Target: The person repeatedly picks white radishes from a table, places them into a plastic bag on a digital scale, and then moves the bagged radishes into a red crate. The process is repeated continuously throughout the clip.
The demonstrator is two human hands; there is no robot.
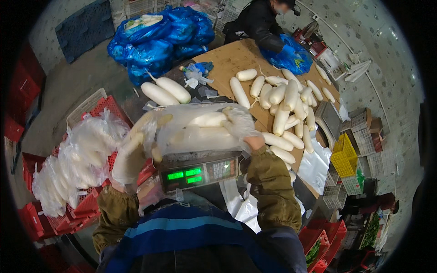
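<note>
A clear plastic bag (170, 136) with white radishes (210, 119) lies across the pan of a digital scale (198, 173). My left hand (131, 153), in a thin glove, holds the bag's left end, its fingers blurred and spread along the film. At the other end my gloved right hand (240, 123) grips the radishes, the bag's film around its wrist. Green digits glow on the scale's display. Just behind the scale rest two large radishes (167, 90). The bag's film partly hides the radishes' ends.
Loose radishes (286, 99) are heaped on the cardboard-covered table (222, 61), right of the scale. Bagged radishes (75, 163) fill red crates (82, 204) at left. Blue sacks (160, 41) stand behind. Across the table a co-worker (259, 24) handles a blue bag (290, 58).
</note>
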